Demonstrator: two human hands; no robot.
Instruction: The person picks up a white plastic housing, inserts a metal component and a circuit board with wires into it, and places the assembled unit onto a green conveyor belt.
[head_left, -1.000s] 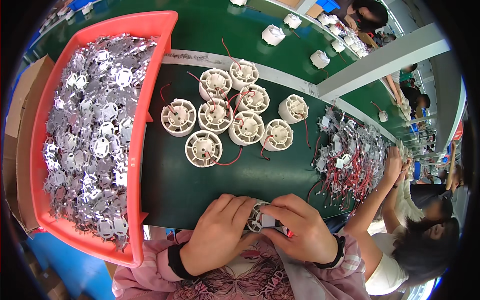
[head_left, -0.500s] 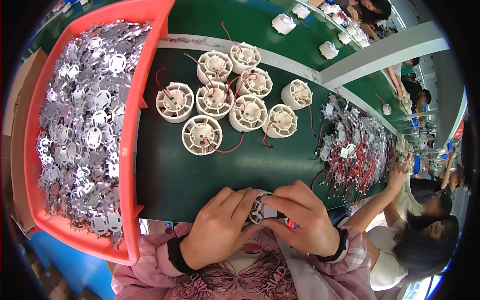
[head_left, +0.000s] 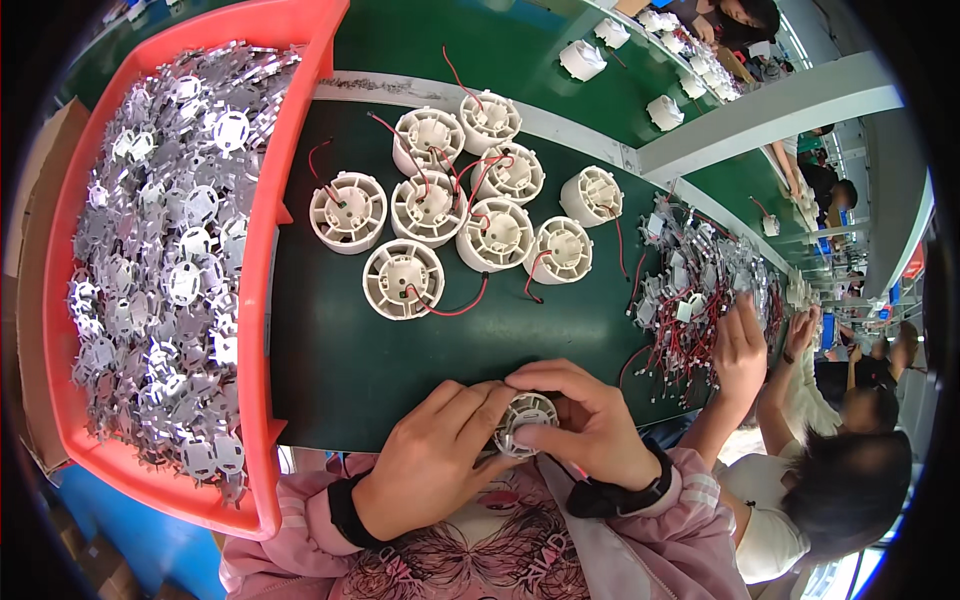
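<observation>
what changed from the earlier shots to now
The right hand has shifted, its thumb now across the round part; the pale square there no longer shows. A co-worker's hand moved left over the wired pile. The left hand still holds the part; the white cups stayed put.

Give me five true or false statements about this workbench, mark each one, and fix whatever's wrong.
1. The left hand and right hand hold one round part. True.
2. Nine white housings stand on the near green table. True.
3. The wired pieces lie left of those housings. False: the wired pieces lie to their right.
4. Silvery flat pieces fill a red bin. True.
5. The right hand reaches into that bin. False: it is on the round part.
</observation>
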